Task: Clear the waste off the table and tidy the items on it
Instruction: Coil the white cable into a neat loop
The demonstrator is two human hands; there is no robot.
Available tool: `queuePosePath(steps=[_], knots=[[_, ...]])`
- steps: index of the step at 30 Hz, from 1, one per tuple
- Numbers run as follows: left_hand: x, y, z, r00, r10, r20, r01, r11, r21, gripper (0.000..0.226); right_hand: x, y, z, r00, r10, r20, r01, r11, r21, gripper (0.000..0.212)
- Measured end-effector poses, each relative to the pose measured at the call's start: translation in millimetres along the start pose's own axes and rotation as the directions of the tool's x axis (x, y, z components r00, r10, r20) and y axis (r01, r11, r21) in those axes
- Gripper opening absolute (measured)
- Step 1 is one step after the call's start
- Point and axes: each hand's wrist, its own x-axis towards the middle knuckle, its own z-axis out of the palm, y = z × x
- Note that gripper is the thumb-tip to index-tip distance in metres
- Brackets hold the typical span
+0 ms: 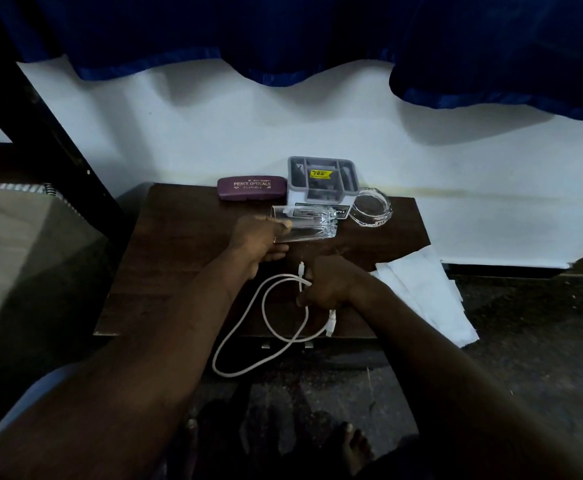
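My left hand grips a clear drinking glass, holding it on its side above the dark wooden table, base pointing right. My right hand pinches a white charging cable near its plug; the cable's loops hang over the table's front edge. White paper sheets lie on the table's right side, drooping off the edge.
At the back of the table stand a maroon spectacle case, a grey and white organiser box with a yellow sticker, and a glass ashtray. Blue curtains hang above the white wall. A bed lies at left. My bare feet show below.
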Motion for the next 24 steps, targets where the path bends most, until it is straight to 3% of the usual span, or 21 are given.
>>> queuePosePath(steps=[3, 5, 8, 11, 15, 17, 20, 22, 24], knots=[[-3.8, -0.7, -1.9, 1.0, 0.0, 0.013, -0.001, 0.999, 0.045, 0.018, -2.0, 1.5, -5.9, 0.999, -0.033, -0.012, 0.033, 0.999, 0.016, 0.015], [-6.6, -0.9, -2.3, 1.0, 0.022, 0.006, -0.022, 0.998, 0.058, 0.019, -4.6, 1.2, -9.8, 0.999, -0.035, -0.016, 0.035, 0.999, 0.017, 0.022], [-7.1, -1.0, -3.9, 0.999, 0.035, -0.017, -0.034, 0.998, 0.06, 0.019, -7.7, 1.3, -14.5, 0.999, -0.044, -0.027, 0.044, 0.999, 0.002, 0.018], [-8.6, 0.6, -6.5, 0.992, 0.068, -0.102, -0.06, 0.995, 0.076, 0.022, -11.6, 1.9, -20.4, 0.997, -0.075, -0.033, 0.076, 0.996, 0.038, 0.025], [-17.5, 11.0, -16.1, 0.922, 0.278, -0.269, -0.203, 0.94, 0.276, 0.018, -15.3, 2.1, -30.6, 0.987, -0.136, -0.088, 0.143, 0.987, 0.072, 0.033], [-24.8, 18.5, -23.2, 0.907, 0.39, -0.159, -0.308, 0.872, 0.382, 0.014, -16.4, 0.1, -35.4, 0.975, -0.186, -0.121, 0.202, 0.971, 0.132, 0.036], [-38.4, 23.2, -33.6, 0.903, 0.4, 0.155, -0.42, 0.753, 0.506, 0.024, -15.9, -7.4, -39.0, 0.953, -0.216, -0.21, 0.274, 0.913, 0.303, 0.029], [-47.5, 22.5, -40.1, 0.9, 0.347, 0.265, -0.436, 0.758, 0.485, 0.032, -15.0, -14.8, -37.4, 0.926, -0.2, -0.321, 0.325, 0.855, 0.404, 0.025], [-53.7, 21.6, -45.2, 0.906, 0.323, 0.273, -0.41, 0.829, 0.381, 0.033, -14.1, -22.4, -33.8, 0.885, -0.152, -0.44, 0.358, 0.827, 0.434, 0.021]])
